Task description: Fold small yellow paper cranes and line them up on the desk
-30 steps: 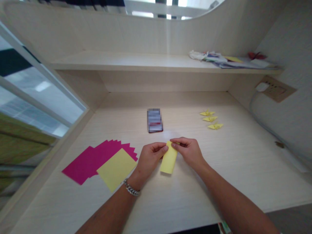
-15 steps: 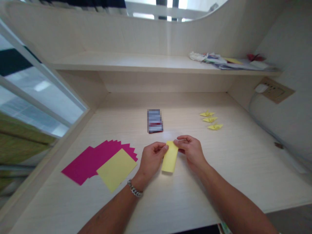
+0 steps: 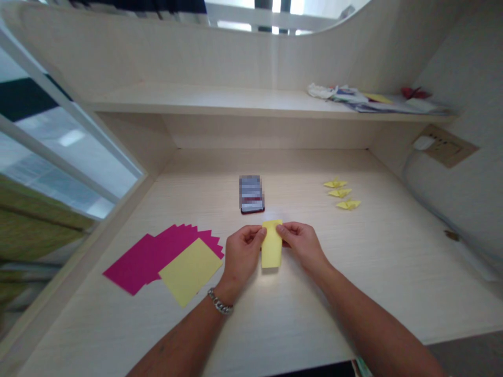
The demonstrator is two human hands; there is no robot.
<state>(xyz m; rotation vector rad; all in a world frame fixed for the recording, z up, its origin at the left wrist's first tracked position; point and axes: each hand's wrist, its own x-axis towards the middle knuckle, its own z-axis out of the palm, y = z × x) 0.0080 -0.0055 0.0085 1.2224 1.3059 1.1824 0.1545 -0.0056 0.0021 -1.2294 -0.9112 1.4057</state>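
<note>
A folded strip of yellow paper [image 3: 271, 250] is held upright between my two hands, above the middle of the desk. My left hand [image 3: 244, 250] pinches its upper left edge between thumb and fingers. On the opposite edge, my right hand [image 3: 302, 242] grips near the top with the thumb on the front face. The fingertips behind the paper are hidden. Left of my left hand lies a flat yellow sheet [image 3: 190, 272], partly covering a fan of magenta sheets [image 3: 167, 251].
A phone [image 3: 252, 194] lies beyond my hands. Three small folded yellow paper cranes [image 3: 340, 193] sit at the right. Papers [image 3: 377, 102] lie on the shelf [image 3: 204, 99] above. A cable [image 3: 422, 196] runs from the wall socket [image 3: 448, 146] down the right side.
The folded yellow paper has moved slightly up and left and turned straighter. My right hand has shifted left with it, and both hands still hold it.
</note>
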